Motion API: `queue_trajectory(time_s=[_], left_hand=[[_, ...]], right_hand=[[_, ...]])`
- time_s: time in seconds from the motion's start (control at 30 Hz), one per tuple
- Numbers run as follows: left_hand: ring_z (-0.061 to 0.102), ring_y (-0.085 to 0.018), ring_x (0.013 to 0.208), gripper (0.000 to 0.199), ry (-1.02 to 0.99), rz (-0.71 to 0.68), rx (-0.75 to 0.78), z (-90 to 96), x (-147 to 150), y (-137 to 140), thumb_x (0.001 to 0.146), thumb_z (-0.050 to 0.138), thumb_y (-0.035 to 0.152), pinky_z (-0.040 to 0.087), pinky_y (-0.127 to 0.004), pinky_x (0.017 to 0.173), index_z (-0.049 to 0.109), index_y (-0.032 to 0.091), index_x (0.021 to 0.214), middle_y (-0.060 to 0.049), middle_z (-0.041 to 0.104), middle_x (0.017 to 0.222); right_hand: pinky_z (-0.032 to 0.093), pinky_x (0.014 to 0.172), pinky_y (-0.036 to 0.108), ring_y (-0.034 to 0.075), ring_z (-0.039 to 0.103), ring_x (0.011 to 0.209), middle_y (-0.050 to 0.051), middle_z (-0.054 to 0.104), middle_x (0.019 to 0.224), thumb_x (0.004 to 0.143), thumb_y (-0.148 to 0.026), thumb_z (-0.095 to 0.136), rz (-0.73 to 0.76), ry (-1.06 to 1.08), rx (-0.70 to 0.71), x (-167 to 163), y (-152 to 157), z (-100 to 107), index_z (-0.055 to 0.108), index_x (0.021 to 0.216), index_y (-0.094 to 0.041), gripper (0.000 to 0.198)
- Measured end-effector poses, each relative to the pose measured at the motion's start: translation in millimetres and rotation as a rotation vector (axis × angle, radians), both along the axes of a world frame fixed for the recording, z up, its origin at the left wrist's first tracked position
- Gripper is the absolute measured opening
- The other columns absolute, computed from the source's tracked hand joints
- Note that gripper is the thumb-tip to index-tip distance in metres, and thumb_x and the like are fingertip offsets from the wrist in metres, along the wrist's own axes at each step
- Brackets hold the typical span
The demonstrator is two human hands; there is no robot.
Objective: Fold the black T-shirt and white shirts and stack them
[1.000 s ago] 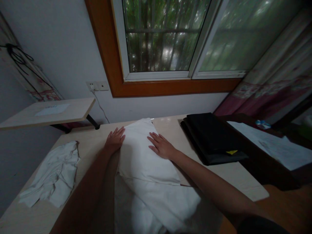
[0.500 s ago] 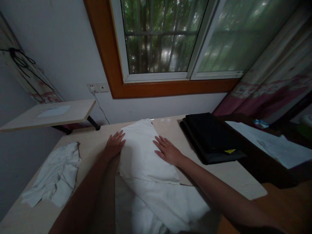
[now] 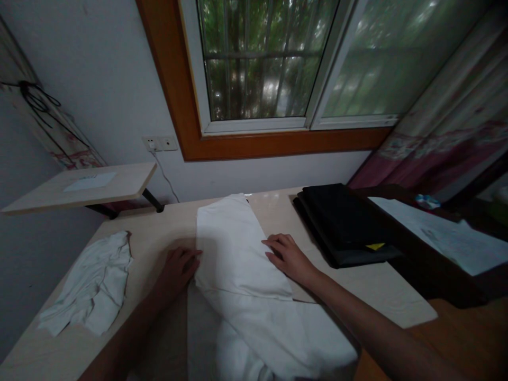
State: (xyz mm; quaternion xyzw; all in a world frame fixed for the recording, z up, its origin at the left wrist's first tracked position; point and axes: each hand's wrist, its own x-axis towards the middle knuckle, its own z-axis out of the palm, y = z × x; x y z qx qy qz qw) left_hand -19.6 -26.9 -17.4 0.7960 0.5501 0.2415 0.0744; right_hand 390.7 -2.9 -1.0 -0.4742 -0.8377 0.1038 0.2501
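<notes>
We log both hands at the sides of one white cloth [image 3: 230, 243]. Left hand [image 3: 178, 270]: fingers bent, fingertips at the cloth's left edge. Right hand [image 3: 291, 260]: fingers part-curled, thumb a little apart from the forefinger, tips at the right edge. We cannot tell whether either hand pinches the fabric or only touches it.

The cloth lies on the pale table [image 3: 170, 225] between the hands. Its upper panel is nearly flat and narrows toward the far end; a hem crosses below the hands, and beyond it we see wider, creased fabric running to the bottom of the view.

To the left, well apart, we note a crumpled white cloth piece [image 3: 93, 286] on the same table. Behind it stands a raised shelf [image 3: 119, 188] with a paper sheet [image 3: 90, 181] on top. To the right of the right hand lies a black folded stack [image 3: 343, 225] with a yellow patch [image 3: 375, 246].

Farther out, we record a wall socket [image 3: 159, 143] with a pale cord [image 3: 164, 177], a window [image 3: 270, 84] in an orange-brown frame [image 3: 278, 146], and a curtain [image 3: 432, 116] at right.
</notes>
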Motion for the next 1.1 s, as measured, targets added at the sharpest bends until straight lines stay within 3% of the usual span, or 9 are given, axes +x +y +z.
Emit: queue_trajectory(time_s=[0.17,0.33,0.5,0.87,1.1], left_hand=[[0.065,-0.025,0.095,0.036,-0.044,0.085,-0.070,6.5,11.8,0.8,0.090,0.061,0.034,0.050,-0.046,0.096,0.069,0.022,0.123,-0.007,0.073,0.098],[0.066,-0.023,0.088,0.036,-0.058,0.159,-0.117,12.6,19.3,7.4,0.087,0.061,0.027,0.050,-0.040,0.090,0.070,0.019,0.121,-0.006,0.073,0.092],[0.066,-0.025,0.095,0.032,-0.057,0.183,-0.075,10.3,20.1,18.4,0.089,0.060,0.028,0.050,-0.040,0.093,0.070,0.019,0.118,-0.008,0.074,0.099],[0.066,-0.023,0.089,0.023,-0.054,0.256,-0.010,4.8,21.5,89.7,0.087,0.057,0.024,0.047,-0.039,0.094,0.065,0.023,0.108,-0.003,0.075,0.095],[0.068,-0.021,0.092,0.018,-0.043,0.288,0.023,3.7,22.0,119.5,0.086,0.054,0.020,0.044,-0.037,0.098,0.064,0.023,0.101,-0.003,0.074,0.096]], right_hand=[[0.051,0.092,0.041,0.026,0.061,0.098,0.007,0.071,0.099,0.095,-0.026,0.057,-0.063,0.055,-0.104,-8.3,-3.6,9.2,0.067,0.129,-0.026,0.036],[0.047,0.095,0.037,0.024,0.060,0.100,0.007,0.071,0.104,0.092,-0.016,0.058,-0.078,0.099,-0.124,-13.8,-0.1,7.5,0.066,0.128,-0.021,0.038],[0.046,0.095,0.037,0.025,0.059,0.100,0.008,0.071,0.106,0.091,-0.013,0.057,-0.097,0.092,-0.100,-14.6,12.6,3.2,0.066,0.126,-0.019,0.036],[0.046,0.096,0.034,0.022,0.061,0.100,0.010,0.068,0.107,0.088,-0.007,0.055,-0.128,0.047,-0.053,-25.1,75.1,-13.4,0.064,0.121,-0.017,0.036],[0.046,0.095,0.030,0.021,0.062,0.104,0.009,0.066,0.110,0.090,-0.007,0.050,-0.195,0.019,-0.054,-36.3,103.9,-15.5,0.063,0.121,-0.018,0.035]])
